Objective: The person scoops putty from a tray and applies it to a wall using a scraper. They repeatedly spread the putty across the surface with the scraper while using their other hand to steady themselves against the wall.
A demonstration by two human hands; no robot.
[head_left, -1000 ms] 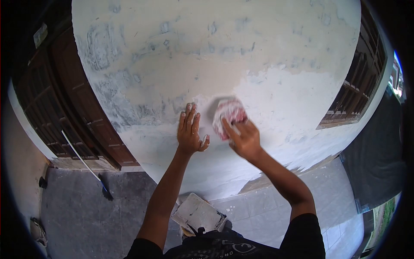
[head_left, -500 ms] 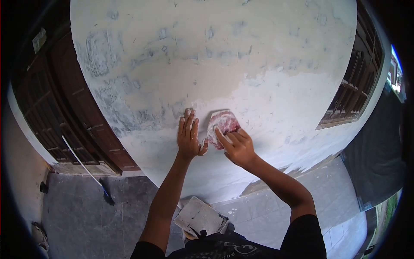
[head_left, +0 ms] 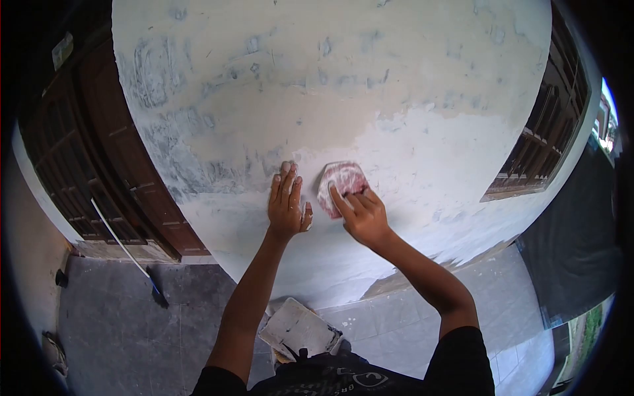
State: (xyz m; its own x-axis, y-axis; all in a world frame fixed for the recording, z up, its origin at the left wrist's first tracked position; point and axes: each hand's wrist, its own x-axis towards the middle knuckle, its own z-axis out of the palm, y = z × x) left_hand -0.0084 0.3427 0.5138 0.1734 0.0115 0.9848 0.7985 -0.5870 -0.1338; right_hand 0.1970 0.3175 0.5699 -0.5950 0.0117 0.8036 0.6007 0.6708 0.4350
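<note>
Against the wall, my right hand (head_left: 367,219) grips a flat reddish putty spreader (head_left: 346,177) smeared with white paste. Its index finger lies along the spreader's face, and the other fingers curl at the lower right edge. Just left of it, my left hand (head_left: 284,204) rests on the wall with fingers stretched upward and thumb apart, holding nothing. White paste coats its fingertips and thumb. Around both hands the wall (head_left: 409,158) has a fresh white coat, while higher up it is beige with grey patches.
Below me on the grey tiled floor (head_left: 205,317) stands a paste-smeared whitish container or tray (head_left: 300,327). A long-handled broom (head_left: 125,247) leans by the brown wooden door (head_left: 119,145) on the left. At right are a barred window (head_left: 541,138) and a dark sheet (head_left: 571,231).
My right hand and the spreader have shifted slightly up the wall. My left hand stays flat in nearly the same place. The whole view has tilted a little.
</note>
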